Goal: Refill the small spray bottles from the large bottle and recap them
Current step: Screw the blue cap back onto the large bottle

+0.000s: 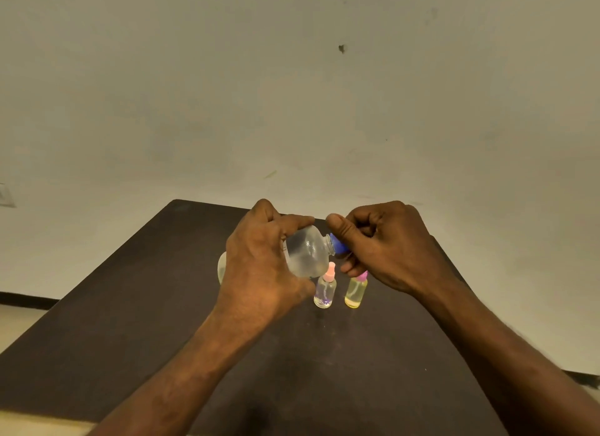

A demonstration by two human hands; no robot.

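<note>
My left hand (259, 257) grips the large clear bottle (308, 254), which lies tilted on its side above the table with its neck pointing right. My right hand (386, 244) pinches the bottle's blue cap (338, 243) between thumb and fingers. Below the hands two small spray bottles stand upright on the dark table (162, 322). The left one (325, 293) is clear with a pink spray top. The right one (356, 291) holds yellowish liquid, and its pink top is partly hidden behind my right fingers.
The dark table's far edge runs just behind my hands, close to a plain pale wall (292, 95). The table's left edge slants toward the near left, with a light floor (16, 322) beyond it.
</note>
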